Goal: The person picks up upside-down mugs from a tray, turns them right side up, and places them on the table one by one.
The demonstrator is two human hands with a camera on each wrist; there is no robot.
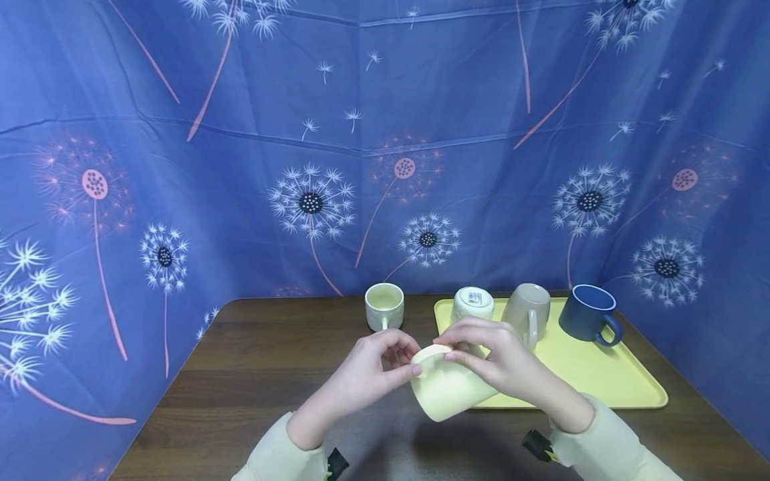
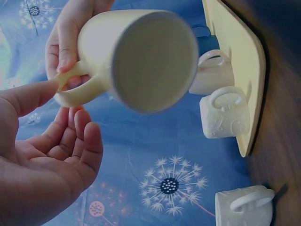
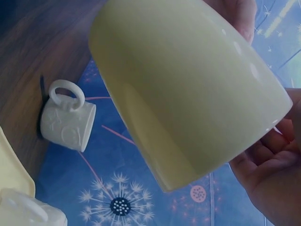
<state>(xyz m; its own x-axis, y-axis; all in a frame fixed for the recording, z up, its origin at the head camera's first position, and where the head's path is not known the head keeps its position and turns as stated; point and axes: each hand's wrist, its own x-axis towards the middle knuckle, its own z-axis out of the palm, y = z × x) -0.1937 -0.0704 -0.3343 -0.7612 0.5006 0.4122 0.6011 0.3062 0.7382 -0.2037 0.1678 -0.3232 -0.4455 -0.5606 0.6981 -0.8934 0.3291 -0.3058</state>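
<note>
A pale yellow mug is tilted above the front of the table, between both hands. My left hand pinches it at the handle side, with the thumb on the handle in the left wrist view; the other fingers curl below. The right hand holds the same mug from the upper right, thumb and fingers at its handle side. In the right wrist view, the mug body hides part of the hands.
A yellow tray bears an upside-down white cup, a grey-beige mug and a navy mug. Left of the tray, a white cup stands upright on the brown table. Blue dandelion-print cloth hangs behind.
</note>
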